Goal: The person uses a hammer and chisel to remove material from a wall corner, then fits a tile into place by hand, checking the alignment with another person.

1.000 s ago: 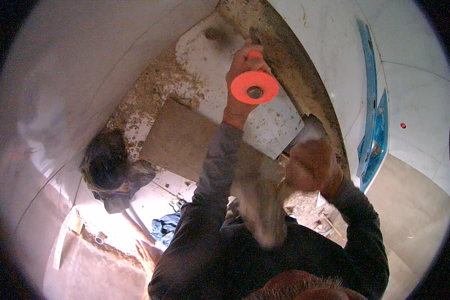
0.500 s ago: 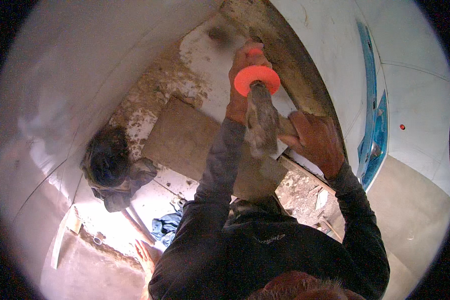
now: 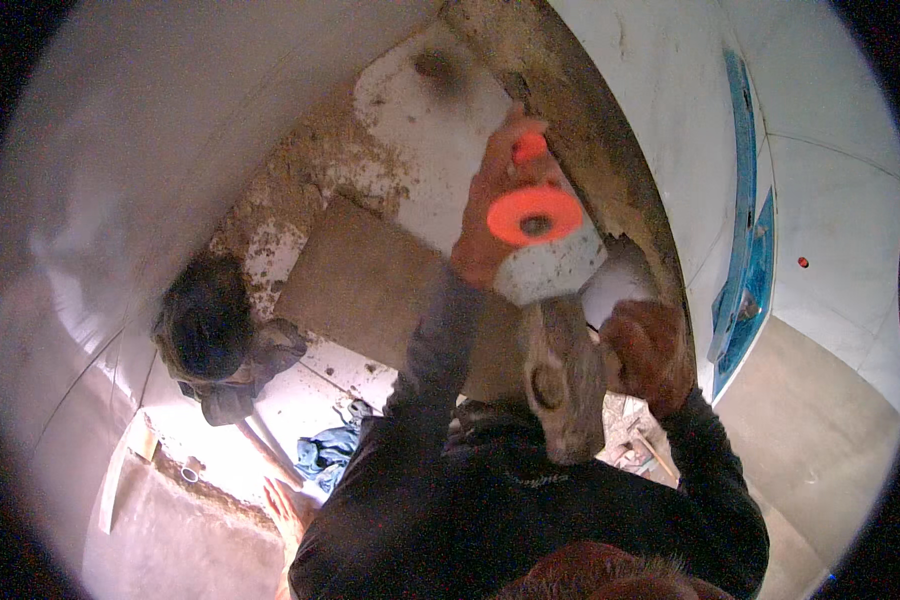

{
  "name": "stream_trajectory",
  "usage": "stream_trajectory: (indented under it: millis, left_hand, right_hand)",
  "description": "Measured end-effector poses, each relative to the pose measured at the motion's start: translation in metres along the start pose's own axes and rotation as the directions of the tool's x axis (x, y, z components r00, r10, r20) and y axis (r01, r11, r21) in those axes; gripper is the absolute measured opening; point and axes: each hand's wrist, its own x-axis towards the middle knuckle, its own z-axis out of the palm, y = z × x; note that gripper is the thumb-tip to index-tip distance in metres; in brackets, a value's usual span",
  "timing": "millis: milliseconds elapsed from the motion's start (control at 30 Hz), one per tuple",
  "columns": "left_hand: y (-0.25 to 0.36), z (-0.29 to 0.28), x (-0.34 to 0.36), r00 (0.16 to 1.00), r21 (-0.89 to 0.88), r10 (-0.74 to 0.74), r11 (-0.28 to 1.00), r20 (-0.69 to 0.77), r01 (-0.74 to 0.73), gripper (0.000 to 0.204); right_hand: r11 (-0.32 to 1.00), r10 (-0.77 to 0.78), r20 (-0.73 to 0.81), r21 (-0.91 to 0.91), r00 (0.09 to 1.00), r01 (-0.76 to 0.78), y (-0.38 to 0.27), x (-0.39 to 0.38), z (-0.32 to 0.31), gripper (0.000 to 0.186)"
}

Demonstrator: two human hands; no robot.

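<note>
My left hand [image 3: 490, 205] is wrapped round a chisel with a round orange hand guard [image 3: 507, 222]. The chisel's struck end shows in the middle of the guard, and its far end points away toward the dark strip at the wall's foot. In my right hand [image 3: 650, 350] is the short handle of a hammer. The hammer's worn, dusty head [image 3: 567, 385] hangs close before my chest, apart from the chisel. Under my left forearm lies a square brown tile or board [image 3: 355, 280].
A dark bucket or bag [image 3: 210, 320] stands at the left, with a blue cloth [image 3: 330, 455] nearer me. Another person's hand [image 3: 285, 505] rests at lower left. A blue spirit level or rail [image 3: 740, 210] lies along the right wall. Rubble covers part of the floor.
The hammer has swung back from the chisel toward my chest, with my right hand drawn nearer. My left hand and the orange guard have shifted slightly nearer and to the right.
</note>
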Motion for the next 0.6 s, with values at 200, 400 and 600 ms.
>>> stream_trajectory:
  millis: [200,400,600]
  left_hand:
    - [0.023,0.003,0.012,0.987,0.101,0.159,0.983,-0.034,-0.155,0.02]
    - [0.013,0.004,0.011,0.997,-0.02,0.075,0.997,-0.036,-0.076,0.021]
    - [0.026,0.013,0.013,0.998,-0.094,-0.032,0.995,0.053,0.037,0.021]
  right_hand:
    - [0.983,0.164,0.04,0.072,0.986,-0.167,0.005,-0.009,0.004,0.051]
    - [0.994,0.074,-0.022,0.088,0.997,-0.072,-0.003,-0.002,-0.005,0.048]
    - [0.994,0.018,-0.093,-0.105,0.996,-0.028,0.015,0.01,-0.012,0.04]
